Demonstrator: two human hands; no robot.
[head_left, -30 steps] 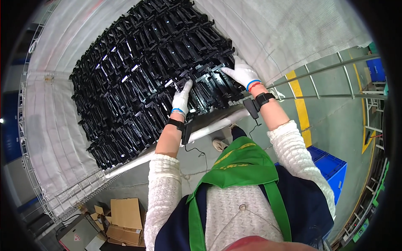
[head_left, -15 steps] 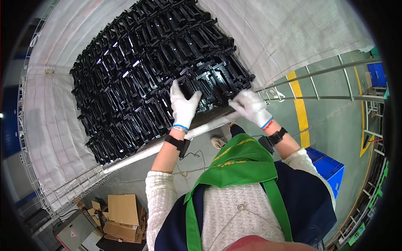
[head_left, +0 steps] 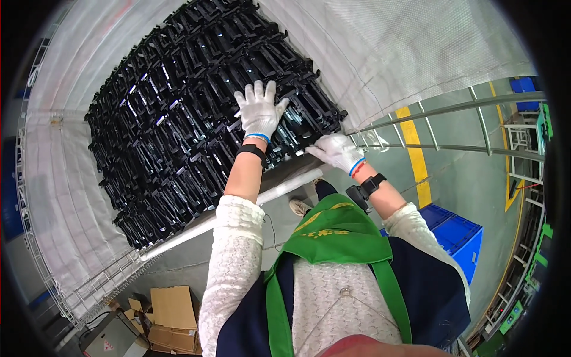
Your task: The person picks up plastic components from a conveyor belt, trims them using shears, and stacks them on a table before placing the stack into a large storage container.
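Note:
Rows of long black plastic parts (head_left: pixel 178 119), closely packed side by side, fill a large bin lined with white woven sheet. My left hand (head_left: pixel 260 113), in a white knit glove, lies over the parts near their right side. Its fingers are spread, palm down, with nothing in them; whether it presses on the parts I cannot tell. At the near right corner of the rows, my right hand (head_left: pixel 338 152), gloved too, has its fingers drawn together and pointing left against the end of the parts. What they hold, if anything, is hidden.
White woven lining (head_left: pixel 380 65) covers the bin's walls. A metal rail (head_left: pixel 440 113) runs off to the right, and a pale padded bar (head_left: pixel 273 193) edges the near side. A blue crate (head_left: pixel 455 235) stands by my right elbow; cardboard boxes (head_left: pixel 172 309) lie at lower left.
My left hand has moved up and farther over the parts, its fingers spreading wider. My right hand has shifted slightly left and down to the parts' near edge. The whole view has shifted slightly.

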